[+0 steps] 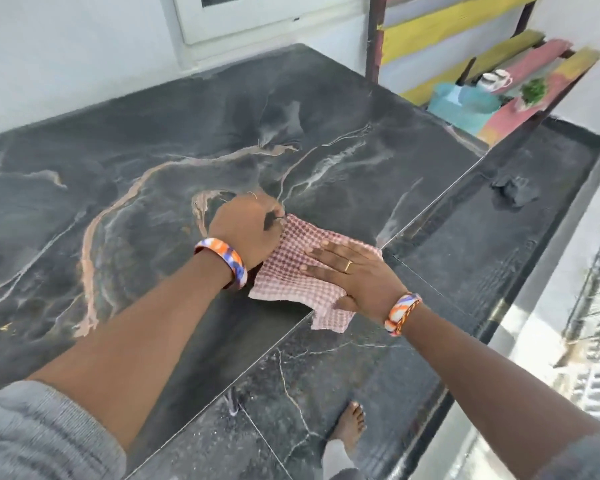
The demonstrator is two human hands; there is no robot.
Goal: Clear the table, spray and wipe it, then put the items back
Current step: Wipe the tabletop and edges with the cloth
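A pink-and-white checked cloth lies near the front right edge of the dark marble table, one corner hanging over the edge. My left hand is closed on the cloth's far left corner. My right hand lies flat on the cloth with fingers spread, pressing it on the tabletop. Both wrists wear orange-and-blue bangles.
A painted rack stands at the back right, holding a white cup, a small green plant and a teal item. A dark rag lies on the black floor. My bare foot is below the table edge. A metal grille runs along the right.
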